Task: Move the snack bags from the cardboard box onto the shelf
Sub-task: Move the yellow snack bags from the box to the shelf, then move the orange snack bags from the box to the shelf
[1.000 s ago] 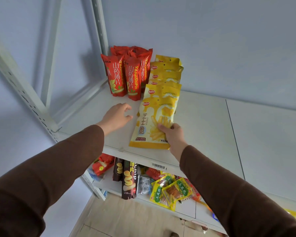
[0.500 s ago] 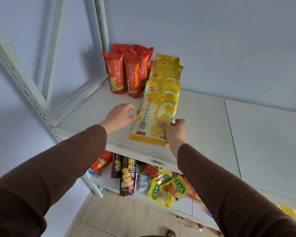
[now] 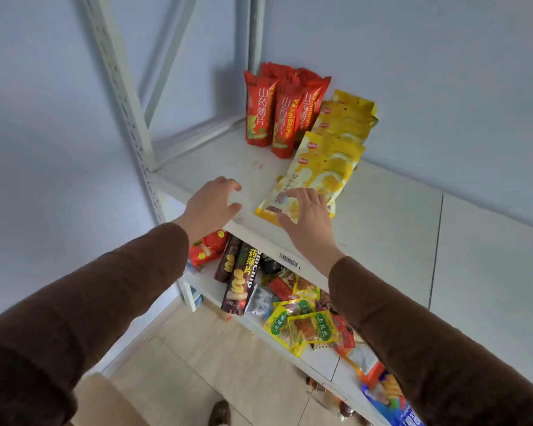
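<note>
A row of yellow snack bags [image 3: 345,124] lies overlapping on the white top shelf [image 3: 382,216], running back toward the wall. The front yellow bag [image 3: 317,176] lies flat near the shelf's front edge. My right hand [image 3: 308,213] hovers over its near end with fingers spread and relaxed, holding nothing. My left hand [image 3: 213,204] floats just left of the bag above the shelf edge, fingers loosely curled and empty. Red snack bags [image 3: 277,115] stand upright in the back left corner. A corner of the cardboard box [image 3: 105,401] shows at the bottom left.
A perforated white upright [image 3: 126,96] and diagonal braces frame the shelf's left side. The lower shelf [image 3: 317,361] holds several mixed snack packs, brown, yellow-green and red. Tiled floor [image 3: 197,364] lies below. The top shelf's right half is bare white board.
My right hand has let go of the front yellow bag and lifted off with fingers spread. The view has swung right and down, bringing the box corner into sight.
</note>
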Motion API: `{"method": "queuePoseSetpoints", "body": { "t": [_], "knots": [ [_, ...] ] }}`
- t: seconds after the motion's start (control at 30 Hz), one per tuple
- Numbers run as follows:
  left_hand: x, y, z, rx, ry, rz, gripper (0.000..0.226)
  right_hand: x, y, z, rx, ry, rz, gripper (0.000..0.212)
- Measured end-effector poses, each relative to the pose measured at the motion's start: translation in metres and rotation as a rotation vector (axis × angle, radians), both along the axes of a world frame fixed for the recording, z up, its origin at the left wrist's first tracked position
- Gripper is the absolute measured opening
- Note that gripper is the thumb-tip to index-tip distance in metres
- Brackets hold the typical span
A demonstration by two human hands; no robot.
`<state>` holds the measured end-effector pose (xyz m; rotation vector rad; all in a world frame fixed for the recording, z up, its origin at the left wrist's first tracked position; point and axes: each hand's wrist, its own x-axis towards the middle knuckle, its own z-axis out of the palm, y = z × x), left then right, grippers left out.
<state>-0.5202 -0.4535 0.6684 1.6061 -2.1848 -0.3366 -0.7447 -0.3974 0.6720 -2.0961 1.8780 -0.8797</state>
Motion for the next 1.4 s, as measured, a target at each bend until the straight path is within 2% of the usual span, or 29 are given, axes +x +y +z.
{"method": "queuePoseSetpoints", "body": {
  "t": [0.17, 0.27, 0.57, 0.67, 0.8, 0.87, 1.1, 1.4],
  "knots": [
    [0.041, 0.111, -0.028, 0.095, -0.025, 0.248, 0.041, 0.034, 0.053, -0.033, 0.14, 0.073, 0.277, 0.047],
    [0.069, 0.175, -0.051, 0.165, -0.058, 0.316, 0.042, 0.054, 0.083, -0.059, 0.215, 0.11, 0.346, 0.046],
    [0.19, 0.399, -0.101, 0.368, 0.008, 0.684, 0.043, 0.191, 0.227, -0.123, 0.376, 0.182, 0.697, 0.045],
    [0.234, 0.466, -0.112, 0.453, 0.002, 0.727, 0.035, 0.244, 0.28, -0.143, 0.447, 0.235, 0.774, 0.046],
    [0.305, 0.56, -0.156, 0.51, 0.084, 0.883, 0.048, 0.31, 0.351, -0.171, 0.535, 0.288, 0.811, 0.047],
    [0.335, 0.596, -0.181, 0.558, 0.147, 0.92, 0.043, 0.335, 0.379, -0.189, 0.606, 0.322, 0.82, 0.046],
    [0.396, 0.645, -0.262, 0.724, 0.276, 0.99, 0.048, 0.395, 0.423, -0.277, 0.892, 0.282, 0.782, 0.055],
    [0.449, 0.615, -0.428, 0.887, 0.49, 1.123, 0.051, 0.459, 0.41, -0.451, 1.206, 0.252, 0.621, 0.055]
  ]
}}
